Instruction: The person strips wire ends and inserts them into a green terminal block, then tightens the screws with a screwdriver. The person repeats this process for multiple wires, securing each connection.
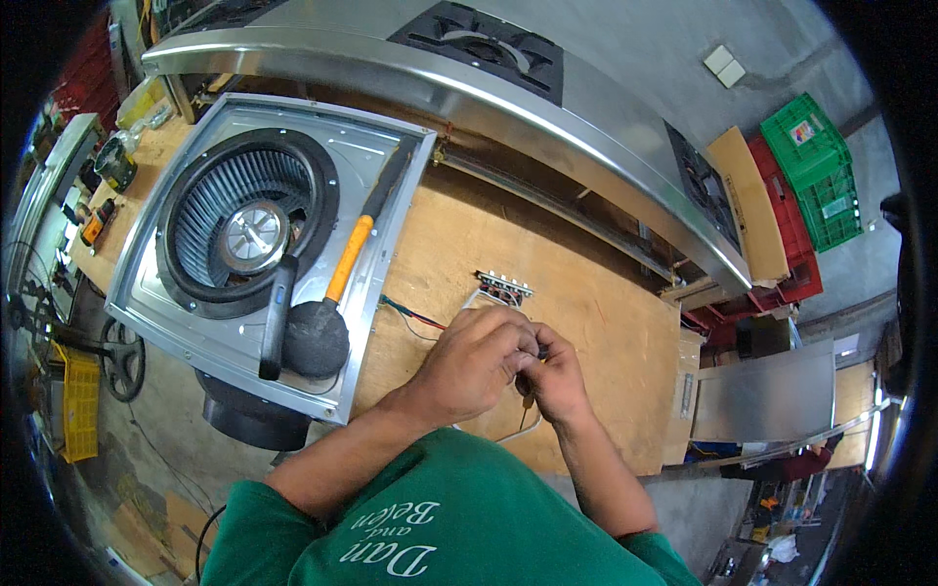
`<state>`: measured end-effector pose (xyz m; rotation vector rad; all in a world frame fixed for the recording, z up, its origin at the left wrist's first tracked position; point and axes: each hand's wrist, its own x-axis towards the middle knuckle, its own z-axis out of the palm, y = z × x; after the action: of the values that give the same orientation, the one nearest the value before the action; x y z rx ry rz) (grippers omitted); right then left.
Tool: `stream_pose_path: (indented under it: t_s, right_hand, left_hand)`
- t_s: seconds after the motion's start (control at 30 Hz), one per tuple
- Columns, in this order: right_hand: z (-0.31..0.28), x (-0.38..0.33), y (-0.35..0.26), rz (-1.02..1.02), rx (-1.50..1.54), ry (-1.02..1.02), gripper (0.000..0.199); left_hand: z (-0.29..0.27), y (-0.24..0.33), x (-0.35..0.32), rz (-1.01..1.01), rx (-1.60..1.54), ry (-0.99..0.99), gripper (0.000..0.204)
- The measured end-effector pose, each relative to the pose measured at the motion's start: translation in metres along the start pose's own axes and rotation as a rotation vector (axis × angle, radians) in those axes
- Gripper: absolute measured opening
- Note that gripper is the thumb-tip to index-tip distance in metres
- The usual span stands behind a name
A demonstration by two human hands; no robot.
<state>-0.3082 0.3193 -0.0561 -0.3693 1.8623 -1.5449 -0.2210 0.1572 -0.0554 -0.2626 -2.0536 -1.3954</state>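
My left hand (477, 359) and my right hand (559, 379) meet over the plywood tabletop, fingers pinched together. Whatever small dark piece sits between the fingertips is mostly hidden. Below them a short thin tool-like piece (528, 398) pokes out; its kind is unclear. A pale cable (534, 426) curves beneath my hands. Just beyond my fingers lies a push-button switch strip (505, 284). Coloured wires (410, 313) run from the metal fan housing (376, 125) toward my left hand. On that housing rest a rubber mallet (319, 337) and a dark-handled tool (277, 317), beside the round blower wheel (200, 234).
A steel cooktop unit (606, 127) with black burners spans the far side of the plywood table (616, 381). Green crates (806, 142) and a red crate (803, 264) stand at right. An orange-and-black tool (96, 223) lies at left, above a yellow crate (80, 405).
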Motion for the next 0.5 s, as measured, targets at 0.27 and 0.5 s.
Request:
stream_pose_path:
  t_s: [0.27, 0.5]
  right_hand:
    - [-0.009, 0.005, 0.003, 0.075, 0.363, 0.012, 0.023]
    - [-0.004, -0.002, 0.005, 0.084, 0.412, 0.009, 0.03]
  left_hand:
    - [0.008, -0.013, -0.003, -0.16, 0.034, -0.057, 0.02]
    - [0.007, -0.014, -0.007, -0.286, -0.101, -0.131, 0.029]
